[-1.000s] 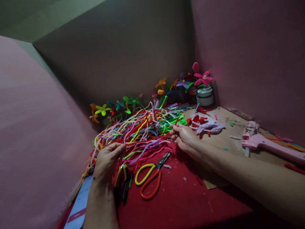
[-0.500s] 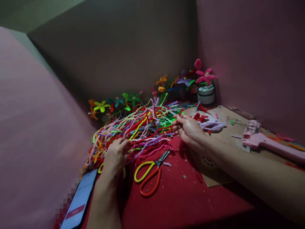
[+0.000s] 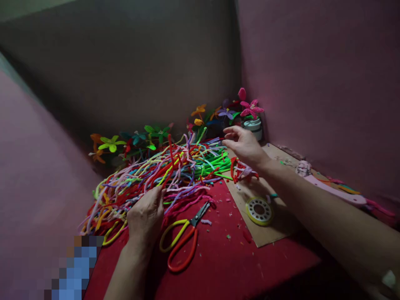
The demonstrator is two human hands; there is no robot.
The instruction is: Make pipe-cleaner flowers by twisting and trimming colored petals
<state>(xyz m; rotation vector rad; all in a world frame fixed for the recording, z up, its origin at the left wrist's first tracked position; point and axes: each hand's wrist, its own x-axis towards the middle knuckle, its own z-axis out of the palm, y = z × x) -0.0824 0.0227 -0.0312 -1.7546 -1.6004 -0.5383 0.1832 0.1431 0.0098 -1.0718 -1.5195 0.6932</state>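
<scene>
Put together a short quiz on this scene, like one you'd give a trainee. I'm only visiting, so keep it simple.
1. Multiple choice: what does the tape roll lie on?
A) the red surface
B) the cardboard
C) the coloured strands

2. True or false: both handles of the scissors are yellow.

3. Which of the person's hands is nearer the scissors?

Key:
1. B.
2. False: one is yellow, the other orange-red.
3. The left hand.
</scene>
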